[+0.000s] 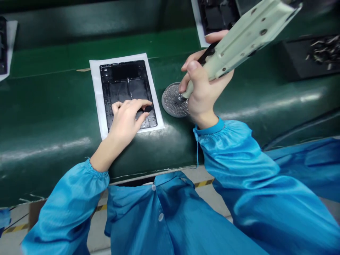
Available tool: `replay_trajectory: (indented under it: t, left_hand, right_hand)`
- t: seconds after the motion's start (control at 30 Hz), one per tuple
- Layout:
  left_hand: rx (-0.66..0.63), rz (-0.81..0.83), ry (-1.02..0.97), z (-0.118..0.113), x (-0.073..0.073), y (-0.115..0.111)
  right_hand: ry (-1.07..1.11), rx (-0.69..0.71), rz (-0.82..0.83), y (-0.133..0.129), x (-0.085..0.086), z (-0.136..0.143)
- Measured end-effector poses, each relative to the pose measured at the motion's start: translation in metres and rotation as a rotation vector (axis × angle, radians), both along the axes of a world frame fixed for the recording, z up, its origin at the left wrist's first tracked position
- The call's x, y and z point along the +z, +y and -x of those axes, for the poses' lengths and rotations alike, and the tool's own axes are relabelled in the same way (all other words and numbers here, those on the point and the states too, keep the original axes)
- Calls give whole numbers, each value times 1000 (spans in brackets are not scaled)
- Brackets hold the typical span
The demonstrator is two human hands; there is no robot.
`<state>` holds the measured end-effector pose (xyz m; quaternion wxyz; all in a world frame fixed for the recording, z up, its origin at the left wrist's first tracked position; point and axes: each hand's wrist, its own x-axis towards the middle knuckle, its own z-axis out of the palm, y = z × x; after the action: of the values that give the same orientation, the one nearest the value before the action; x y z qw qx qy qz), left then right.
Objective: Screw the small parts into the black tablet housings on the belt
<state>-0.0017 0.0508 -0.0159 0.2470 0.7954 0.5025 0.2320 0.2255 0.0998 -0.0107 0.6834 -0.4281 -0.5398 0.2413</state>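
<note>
My right hand [203, 83] is wrapped round a pale green electric screwdriver [236, 42]. The driver leans down to the left, its tip at a round, dimpled metal screw plate [172, 101]. Whether a screw sits on the tip is too small to tell. Over the lower part of an open tablet housing [124, 85], my left hand [127, 115] has thumb and forefinger pinched on a small black part [148, 108], whose kind I cannot make out. The housing lies on a white sheet [96, 81], just left of the plate, with its dark inner parts showing.
The green bench [53, 117] has a rounded front edge. At far right, a black tray [297, 58] holds a heap of small parts [325, 51]. Other tablet housings on white sheets lie at upper right [219, 16] and far left [3, 46]. A dark cable [300, 129] crosses the right side.
</note>
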Motion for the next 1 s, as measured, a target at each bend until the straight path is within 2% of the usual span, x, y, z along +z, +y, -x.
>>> replay_trajectory:
  t: [0.2, 0.27, 0.37, 0.43, 0.5, 0.57, 0.67, 0.73, 0.83, 1.0]
  left_hand:
    - [-81, -48, -199, -1, 3, -2]
    - [-84, 31, -339, -2, 2, -3]
    - [-67, 265, -605, -5, -2, -3]
    - [-9, 390, -716, -7, -2, -3]
    - [65, 436, -752, -7, -1, -3]
    - [116, 439, -758, -5, 1, -3]
    - [123, 377, -681, -3, 3, -2]
    - [63, 241, -584, -2, 3, -2]
    - [-53, 71, -465, -3, 1, -3]
    - [-158, 0, -262, -4, -1, -5]
  right_hand:
    - [0, 21, -74, 4, 3, -1]
    - [-5, -29, -164, 7, 9, 0]
    - [22, -72, -359, 10, 23, 5]
    - [33, 6, -421, 10, 31, 12]
    - [24, 120, -406, 8, 34, 21]
    - [8, 144, -378, 4, 31, 31]
    - [-52, 54, -305, -1, 18, 46]
    - [-72, 35, -266, -4, 9, 51]
    - [-5, 97, -322, -5, 0, 50]
    - [84, 129, -396, -2, -4, 44]
